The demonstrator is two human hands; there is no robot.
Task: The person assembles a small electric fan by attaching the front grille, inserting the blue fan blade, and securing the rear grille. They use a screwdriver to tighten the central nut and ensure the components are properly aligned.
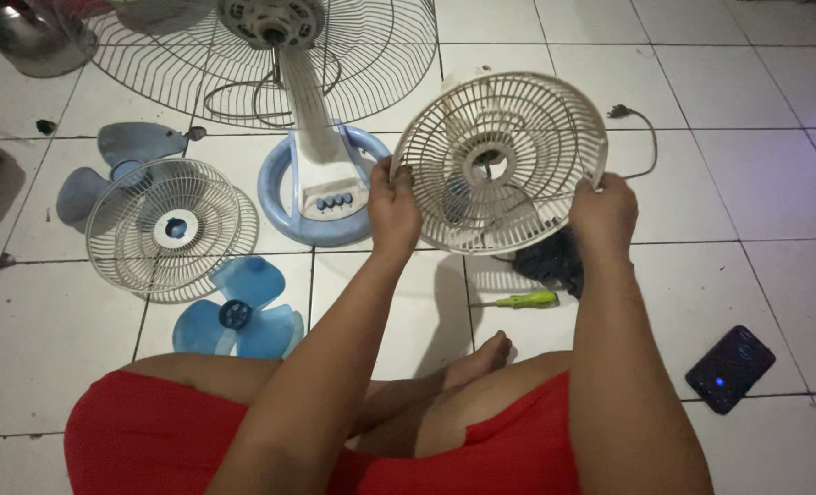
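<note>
I hold a round white plastic fan grille up in front of me, tilted toward the camera. My left hand grips its left rim and my right hand grips its lower right rim. Through the grille's bars I see part of a small fan body and its cable. A dark cloth-like thing lies on the floor under the grille. A green-handled screwdriver lies on the tiles just below it, between my arms.
A larger fan with a blue ring base and wire guard lies ahead. Another wire grille and two blue blades lie left. A phone lies right, a plug behind, a metal pot far left.
</note>
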